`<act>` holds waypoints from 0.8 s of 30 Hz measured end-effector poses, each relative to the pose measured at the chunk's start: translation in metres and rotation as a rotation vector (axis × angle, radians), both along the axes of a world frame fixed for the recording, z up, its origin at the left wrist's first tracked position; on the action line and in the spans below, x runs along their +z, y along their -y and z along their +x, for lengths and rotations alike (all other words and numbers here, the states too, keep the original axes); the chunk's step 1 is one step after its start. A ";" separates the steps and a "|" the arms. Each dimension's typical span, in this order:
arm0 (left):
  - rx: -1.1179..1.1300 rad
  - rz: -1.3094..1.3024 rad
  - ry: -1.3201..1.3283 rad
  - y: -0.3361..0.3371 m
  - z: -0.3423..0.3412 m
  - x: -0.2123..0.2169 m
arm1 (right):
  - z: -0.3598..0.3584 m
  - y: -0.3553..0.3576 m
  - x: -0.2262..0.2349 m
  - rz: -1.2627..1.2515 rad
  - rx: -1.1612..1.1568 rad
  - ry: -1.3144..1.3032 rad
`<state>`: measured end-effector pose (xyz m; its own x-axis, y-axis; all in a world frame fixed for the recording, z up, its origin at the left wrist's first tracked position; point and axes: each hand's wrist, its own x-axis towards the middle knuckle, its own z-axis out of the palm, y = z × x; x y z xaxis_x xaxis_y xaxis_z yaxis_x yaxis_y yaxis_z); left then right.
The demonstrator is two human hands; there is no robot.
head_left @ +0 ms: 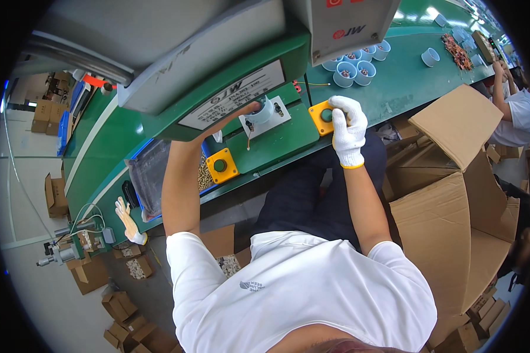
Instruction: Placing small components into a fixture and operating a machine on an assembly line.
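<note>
My left hand (248,110), bare, reaches beneath the head of the green press (241,88), fingers closed at the rim of a light blue cup (261,113). That cup is tilted over a light metal plate (282,115) on the press bed, and the press head partly hides the hand. My right hand (349,125) wears a white knit glove. Its thumb and fingers are apart and hold nothing, beside the green push button (327,115) on a yellow box. Whether a fingertip touches the button I cannot tell.
Another yellow button box (222,166) sits left of the press bed, near a blue-edged tray (149,176). Several blue cups (344,74) with small parts stand behind my right hand. A large open cardboard box (436,223) is at my right; another person (512,112) sits beyond it.
</note>
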<state>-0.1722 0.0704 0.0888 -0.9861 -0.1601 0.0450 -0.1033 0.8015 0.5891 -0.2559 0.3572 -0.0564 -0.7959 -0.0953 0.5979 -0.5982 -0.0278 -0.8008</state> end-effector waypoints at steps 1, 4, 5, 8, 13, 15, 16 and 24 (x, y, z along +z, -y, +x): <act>-0.106 0.204 -0.078 0.009 -0.001 -0.010 | 0.000 0.002 0.000 -0.008 0.000 -0.004; -0.316 0.617 -0.232 0.025 -0.006 -0.024 | -0.002 0.006 -0.001 -0.030 0.010 0.006; -0.311 0.478 -0.234 0.022 -0.009 -0.020 | -0.001 0.004 -0.003 -0.035 0.010 0.012; -0.299 0.190 -0.242 0.015 -0.016 -0.005 | -0.004 -0.002 -0.009 0.010 0.028 -0.007; -0.246 0.007 -0.098 0.017 -0.018 -0.003 | -0.002 0.003 -0.003 -0.024 0.007 0.003; -0.284 -0.271 -0.107 0.023 -0.018 -0.003 | 0.000 0.006 -0.003 -0.036 0.017 0.017; -0.283 -0.273 -0.109 0.027 -0.015 -0.005 | 0.001 0.005 -0.003 -0.048 0.018 0.029; 0.124 0.344 -0.188 0.004 0.091 -0.026 | -0.001 -0.005 0.005 0.106 -0.113 -0.252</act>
